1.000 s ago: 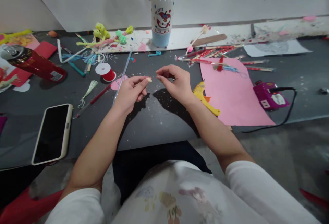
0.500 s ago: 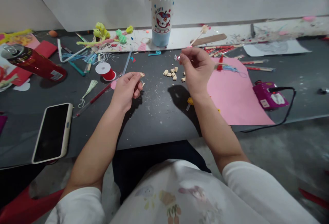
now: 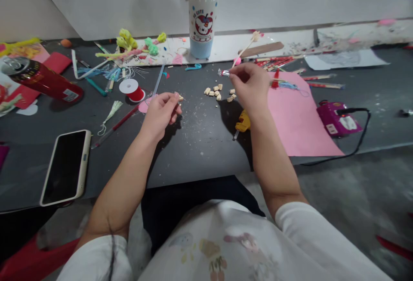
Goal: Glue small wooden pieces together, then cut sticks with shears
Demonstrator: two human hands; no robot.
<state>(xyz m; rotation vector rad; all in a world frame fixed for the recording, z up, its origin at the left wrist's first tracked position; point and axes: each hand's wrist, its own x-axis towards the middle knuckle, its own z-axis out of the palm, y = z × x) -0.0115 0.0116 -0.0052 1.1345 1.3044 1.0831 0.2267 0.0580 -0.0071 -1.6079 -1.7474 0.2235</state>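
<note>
My left hand [image 3: 163,113] is closed in a pinch on a small pale wooden piece [image 3: 180,98], part of which shows past the fingertips. To the right, my right hand [image 3: 250,83] pinches the end of a small shiny silver piece [image 3: 223,72] with a bit of red on it. Between the hands lie several short wooden pieces [image 3: 216,91] in a loose cluster, amid pale crumbs on the dark table [image 3: 200,156]. Under my right wrist sits a yellow tool [image 3: 243,121] with a clear or metal tip, partly hidden by the arm.
A water bottle [image 3: 202,23] stands at the back. On the left are a red can [image 3: 41,78], a red thread spool [image 3: 132,90] and a phone [image 3: 66,167]. Pink paper [image 3: 300,121] and a purple box [image 3: 338,119] with a black cable lie on the right.
My right hand has shifted slightly right, so more of the silver piece and the yellow tool show. My left hand has moved slightly, its pinch kept.
</note>
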